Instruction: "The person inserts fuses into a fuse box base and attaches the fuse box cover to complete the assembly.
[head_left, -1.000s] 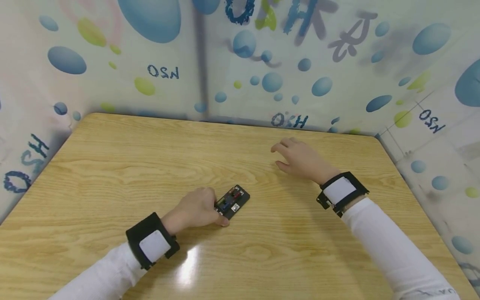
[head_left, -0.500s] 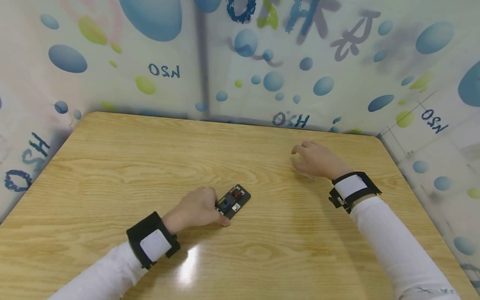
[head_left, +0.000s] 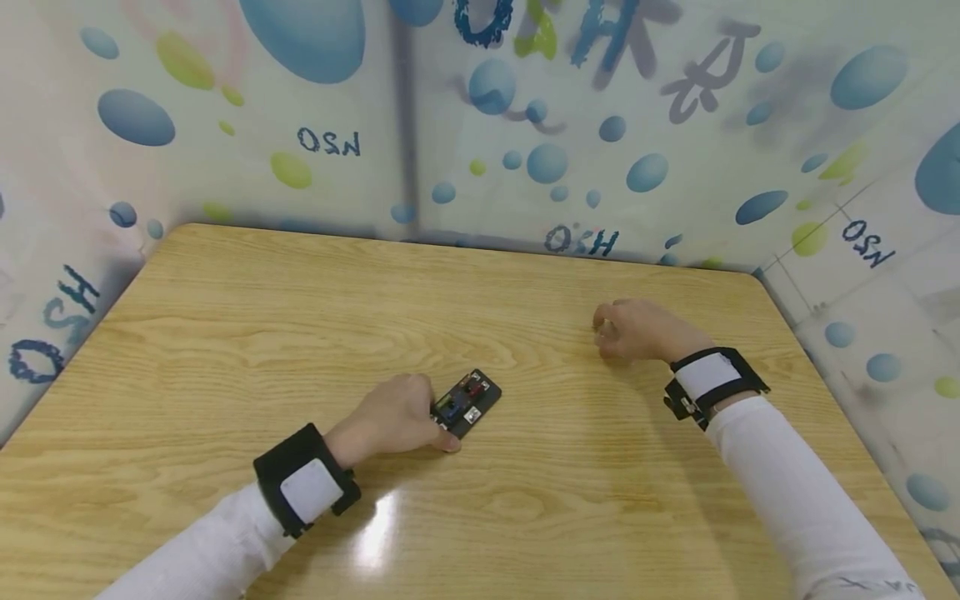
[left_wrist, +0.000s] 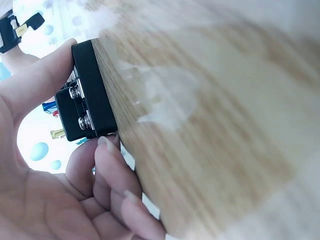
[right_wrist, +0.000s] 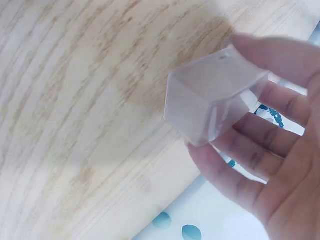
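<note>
My left hand (head_left: 393,417) grips the near-left end of a small black module (head_left: 474,402) between thumb and fingers. The module lies slanted on the wooden table, with red and blue parts and a white square label on top. Two screw terminals show on its end in the left wrist view, where the black module (left_wrist: 92,90) is pinched by the thumb and curled fingers. Farther right, my right hand (head_left: 645,329) holds a clear plastic box-shaped cover (right_wrist: 210,90) between thumb and fingertips. In the head view that cover is mostly hidden by the hand.
The wooden table (head_left: 300,317) stretches under both hands, with a light glare near the left wrist. A wall covering (head_left: 420,125) with blue and green spots stands along the back and sides.
My right hand has moved right and slightly nearer, and its spread fingers have drawn together around the clear cover. The left hand and the module have stayed put.
</note>
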